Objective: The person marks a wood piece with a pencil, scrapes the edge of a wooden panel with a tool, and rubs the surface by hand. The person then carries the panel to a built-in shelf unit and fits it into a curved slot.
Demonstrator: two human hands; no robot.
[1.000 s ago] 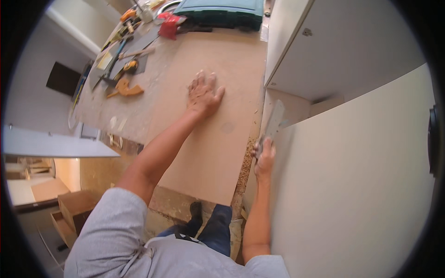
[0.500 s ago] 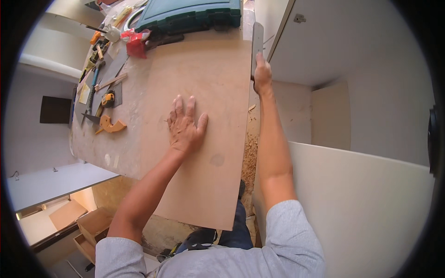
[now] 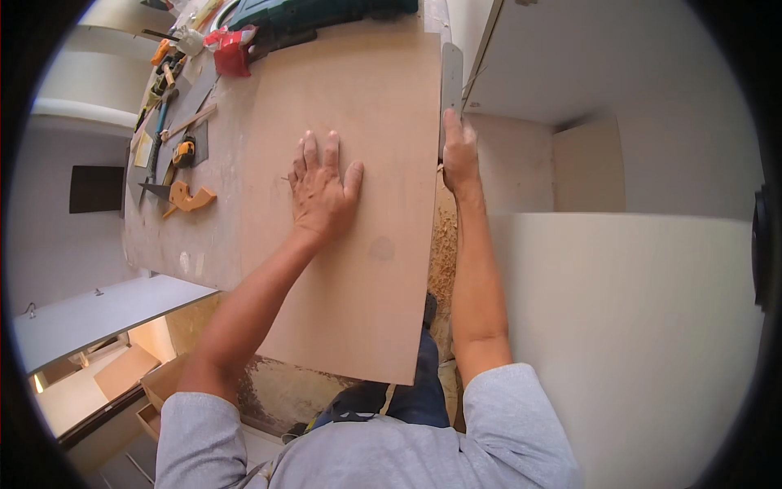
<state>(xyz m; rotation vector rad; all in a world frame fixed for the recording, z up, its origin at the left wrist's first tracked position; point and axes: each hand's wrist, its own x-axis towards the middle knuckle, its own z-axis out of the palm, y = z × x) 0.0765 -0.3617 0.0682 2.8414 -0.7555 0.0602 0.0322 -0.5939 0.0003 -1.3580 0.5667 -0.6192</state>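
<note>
My left hand (image 3: pixel 326 187) lies open and flat on a pale brown wooden board (image 3: pixel 366 301), fingers spread. The board lies on a worn worktable (image 3: pixel 187 236) and overhangs its near edge. My right hand (image 3: pixel 458 159) grips a long grey flat metal tool (image 3: pixel 452 69), which runs along the board's right edge; its underside is hidden.
Left of the board lie a wooden-handled saw (image 3: pixel 189 197), tape measure (image 3: pixel 186 151), hammer (image 3: pixel 161 114) and red bag (image 3: pixel 232 57). A teal case (image 3: pixel 322 15) sits beyond. A white panel (image 3: pixel 619 342) and cabinet (image 3: pixel 586 57) stand at right, wood shavings (image 3: pixel 442 244) alongside.
My right hand moved forward along the board's edge with the tool between one and half a second ago, then slightly back. My left hand stays on the board as the view shifts.
</note>
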